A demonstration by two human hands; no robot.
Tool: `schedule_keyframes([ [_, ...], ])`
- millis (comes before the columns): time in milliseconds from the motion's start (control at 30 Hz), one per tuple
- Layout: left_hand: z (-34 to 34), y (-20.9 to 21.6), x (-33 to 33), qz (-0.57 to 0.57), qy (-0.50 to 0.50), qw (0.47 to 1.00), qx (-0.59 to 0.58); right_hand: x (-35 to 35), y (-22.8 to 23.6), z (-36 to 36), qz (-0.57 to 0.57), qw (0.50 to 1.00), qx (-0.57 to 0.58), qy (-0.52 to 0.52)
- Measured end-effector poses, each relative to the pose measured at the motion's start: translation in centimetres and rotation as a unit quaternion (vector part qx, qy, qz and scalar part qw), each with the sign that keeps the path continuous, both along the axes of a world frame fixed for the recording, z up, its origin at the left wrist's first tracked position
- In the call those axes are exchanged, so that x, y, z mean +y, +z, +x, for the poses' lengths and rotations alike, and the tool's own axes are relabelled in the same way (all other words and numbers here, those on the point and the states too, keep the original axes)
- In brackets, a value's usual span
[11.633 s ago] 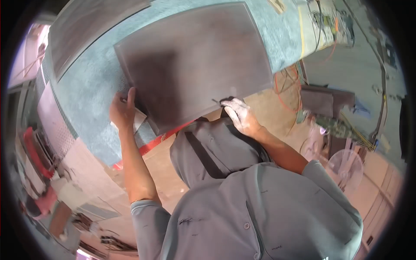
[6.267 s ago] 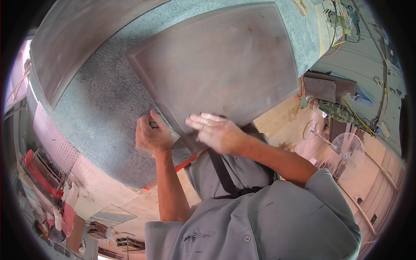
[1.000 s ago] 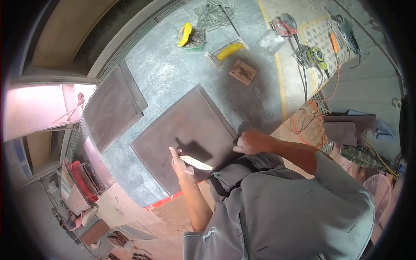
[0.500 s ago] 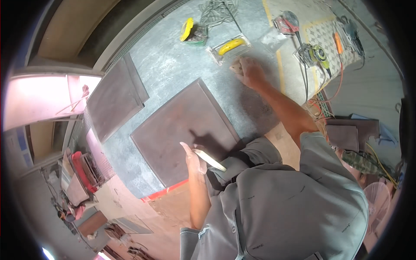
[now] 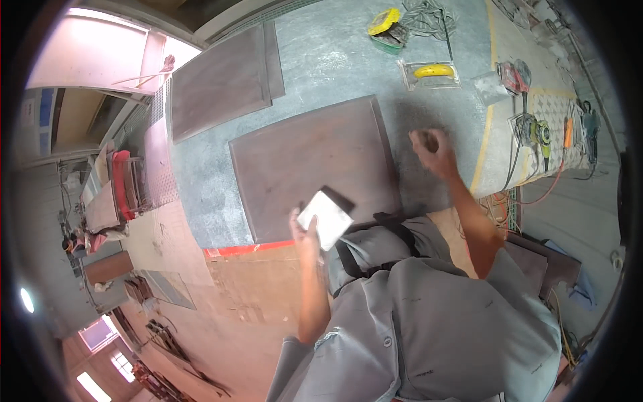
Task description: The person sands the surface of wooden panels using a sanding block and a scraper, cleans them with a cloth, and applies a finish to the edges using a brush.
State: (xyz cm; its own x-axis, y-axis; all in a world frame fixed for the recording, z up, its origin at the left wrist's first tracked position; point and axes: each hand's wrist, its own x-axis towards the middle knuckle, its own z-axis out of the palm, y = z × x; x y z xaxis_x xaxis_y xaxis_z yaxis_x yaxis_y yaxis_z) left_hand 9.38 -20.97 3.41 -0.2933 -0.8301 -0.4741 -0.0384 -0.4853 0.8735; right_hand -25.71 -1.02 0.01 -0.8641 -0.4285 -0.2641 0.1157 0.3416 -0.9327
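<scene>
My left hand (image 5: 307,236) grips a white square pad (image 5: 330,224), its thumb across the face and its fingers behind. The pad is tilted above the near edge of a flat brown panel (image 5: 315,157) lying on the blue-grey table. To the panel's right, my right hand (image 5: 437,155) is held with curled fingers over a dark patch of the tabletop. Something small and tan seems to be in its fingers, but blur hides its kind. Beyond that hand lies a hand tool with a yellow handle (image 5: 433,70) on a rectangular base.
More brown panels (image 5: 221,84) lie stacked at the far left of the table (image 5: 204,191). A green tub with a yellow brush (image 5: 385,30) and a crumpled grey mesh (image 5: 429,19) are at the back. A green sander (image 5: 541,137) and cords sit at the right.
My right hand has come nearer and away from the yellow-handled tool. The white pad in my left hand has turned from edge-on to face up. The whole view has rotated and shifted.
</scene>
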Motion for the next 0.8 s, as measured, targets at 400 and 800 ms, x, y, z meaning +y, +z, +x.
schedule_keyframes([
  [400,11.9,-1.1,-20.3,-0.502,-0.062,0.717,-0.48,-6.8,1.9,9.7,0.127,0.946,0.28,0.097],
  [800,3.5,-7.8,-36.7,-0.637,-0.301,0.583,-0.404,-29.7,-1.7,23.7,0.202,0.855,0.473,-0.075],
])
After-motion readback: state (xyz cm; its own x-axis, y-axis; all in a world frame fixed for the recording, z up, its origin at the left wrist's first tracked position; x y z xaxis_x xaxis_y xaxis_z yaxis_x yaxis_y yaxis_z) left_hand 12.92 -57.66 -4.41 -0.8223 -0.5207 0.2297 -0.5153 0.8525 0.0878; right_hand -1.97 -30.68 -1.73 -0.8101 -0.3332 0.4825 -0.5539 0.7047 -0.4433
